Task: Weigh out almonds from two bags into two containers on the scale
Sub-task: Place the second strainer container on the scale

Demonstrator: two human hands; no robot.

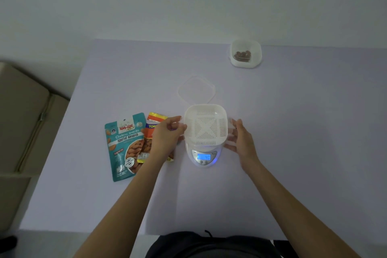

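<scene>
Hands flank the white slotted plastic container (205, 125) on the small white digital scale (204, 156): the left hand (167, 134) curls at its left rim, grip unclear; the right hand (238, 138) is released, fingers straight, beside its right wall. A teal almond bag (125, 146) and an orange-yellow bag (149, 144) lie to the left on the lilac tabletop (293, 153), and a clear tub (257, 56) of almonds (243, 55) stands far right.

This is looking like a home: a cushioned seat (23, 123) is sitting well left of the left hand (165, 136), a table (293, 132) under it meeting a white wall (188, 2).
</scene>
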